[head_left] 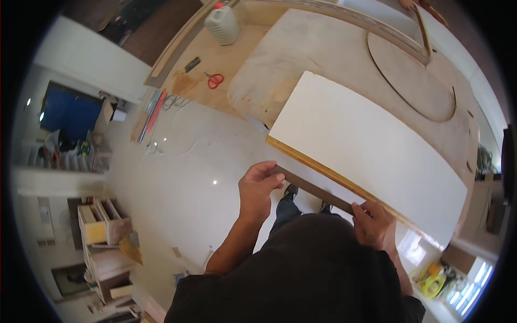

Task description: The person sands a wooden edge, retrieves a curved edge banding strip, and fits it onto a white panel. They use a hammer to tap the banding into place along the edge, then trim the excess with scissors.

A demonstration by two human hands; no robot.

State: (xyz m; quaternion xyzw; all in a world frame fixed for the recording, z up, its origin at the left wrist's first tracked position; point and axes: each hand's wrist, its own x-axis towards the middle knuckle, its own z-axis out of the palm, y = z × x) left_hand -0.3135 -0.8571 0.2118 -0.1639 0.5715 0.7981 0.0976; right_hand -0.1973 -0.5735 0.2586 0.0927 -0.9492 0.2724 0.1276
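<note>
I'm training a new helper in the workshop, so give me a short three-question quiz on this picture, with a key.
1. True or false: both hands grip the same dark strip.
2. Which edge of the white board does the strip run along: A) the far edge, B) the near wood-coloured edge, C) it lies on the floor?
3. What red tool lies on the plywood top near the white jug?

Key:
1. True: the left hand holds one end, the right hand the other.
2. B.
3. Red-handled scissors.
</note>
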